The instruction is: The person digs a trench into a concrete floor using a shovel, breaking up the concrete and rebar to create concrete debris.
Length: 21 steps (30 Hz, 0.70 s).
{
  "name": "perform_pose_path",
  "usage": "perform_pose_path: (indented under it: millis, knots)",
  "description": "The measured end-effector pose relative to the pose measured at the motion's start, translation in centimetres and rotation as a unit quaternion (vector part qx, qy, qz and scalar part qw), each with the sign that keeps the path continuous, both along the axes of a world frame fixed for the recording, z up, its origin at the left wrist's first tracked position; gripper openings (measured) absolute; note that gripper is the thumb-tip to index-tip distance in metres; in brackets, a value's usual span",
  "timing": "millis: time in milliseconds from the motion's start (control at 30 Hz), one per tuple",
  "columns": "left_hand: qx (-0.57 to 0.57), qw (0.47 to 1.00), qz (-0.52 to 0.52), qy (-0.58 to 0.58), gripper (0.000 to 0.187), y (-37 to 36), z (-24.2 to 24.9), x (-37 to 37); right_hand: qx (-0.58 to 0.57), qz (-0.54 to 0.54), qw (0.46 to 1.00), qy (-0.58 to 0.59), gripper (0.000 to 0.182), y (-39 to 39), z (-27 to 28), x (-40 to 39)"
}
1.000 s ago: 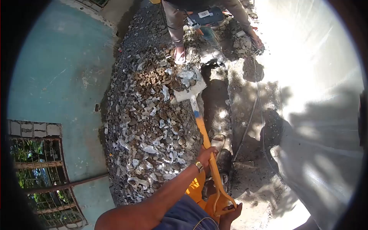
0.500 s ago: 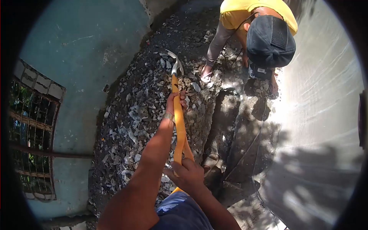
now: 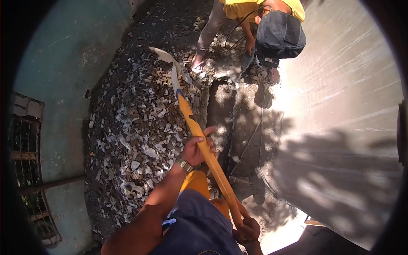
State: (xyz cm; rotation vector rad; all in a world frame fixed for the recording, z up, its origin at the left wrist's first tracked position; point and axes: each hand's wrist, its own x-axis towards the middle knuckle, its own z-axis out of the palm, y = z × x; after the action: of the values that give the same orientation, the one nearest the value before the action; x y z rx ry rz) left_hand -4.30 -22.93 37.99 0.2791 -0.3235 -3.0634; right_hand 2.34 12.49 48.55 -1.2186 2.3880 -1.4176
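Note:
A shovel with a yellow shaft and a worn metal blade slants across the middle of the view. Its blade points up and to the left, over the rubble heap. Around the middle of the shaft, my left hand is closed, with its index finger stretched out; a metal watch band sits on that wrist. My right hand grips the shaft's lower end, low and to the right of my body. Broken stones and soil lie left of the shaft.
A co-worker in a yellow shirt and dark cap bends over at the top, hands near the ground. A narrow trench runs down the middle. A cable lies beside the pale right wall. At left stand a teal wall and barred window.
Both my hands have drawn the shovel back and down toward me, and it now tilts further left. My right hand has moved lower and right. The view has shifted, with more wall showing at right.

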Motion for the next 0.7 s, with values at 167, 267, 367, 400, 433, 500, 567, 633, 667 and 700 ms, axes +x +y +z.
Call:
perform_pose_path:
  millis: [167,267,367,400,433,500,567,633,667,700]
  knots:
    - [0.121,0.983,-0.136,0.015,0.05,7.7,0.4,1.7,0.338,-0.193,0.92,0.046,0.026,5.8,7.8,5.8]
    - [0.14,0.977,-0.163,-0.002,0.047,11.4,-0.6,2.5,0.278,-0.247,0.928,-0.022,0.027,8.1,8.2,7.7]
    - [0.169,0.969,-0.144,-0.106,0.04,14.7,-3.3,3.4,0.474,-0.189,0.856,-0.09,0.032,5.9,9.5,7.5]
    - [0.108,0.97,-0.148,-0.159,0.029,15.0,-3.2,3.3,0.264,-0.203,0.932,-0.143,0.03,6.0,7.5,7.6]
    - [0.107,0.971,-0.148,-0.155,0.029,15.6,-4.3,3.4,0.04,-0.204,0.96,-0.188,0.036,6.1,5.3,7.5]
    - [0.114,0.952,-0.15,-0.241,0.031,16.5,-8.0,3.5,0.137,-0.195,0.967,-0.091,0.035,2.7,4.3,5.9]
    - [0.073,0.961,-0.14,-0.228,0.033,17.0,-7.6,4.2,0.125,-0.15,0.977,-0.09,0.034,-0.6,4.5,4.3]
    - [0.033,0.964,-0.134,-0.227,0.036,16.9,-8.2,5.5,0.131,-0.128,0.977,-0.109,0.033,-3.4,2.9,3.2]
    - [0.043,0.957,-0.162,-0.237,0.036,16.9,-9.0,6.0,0.135,-0.12,0.977,-0.112,0.033,-4.4,1.8,2.8]
    - [0.053,0.951,-0.183,-0.244,0.036,16.5,-9.5,6.1,0.098,-0.11,0.98,-0.137,0.033,-5.6,0.6,2.0]
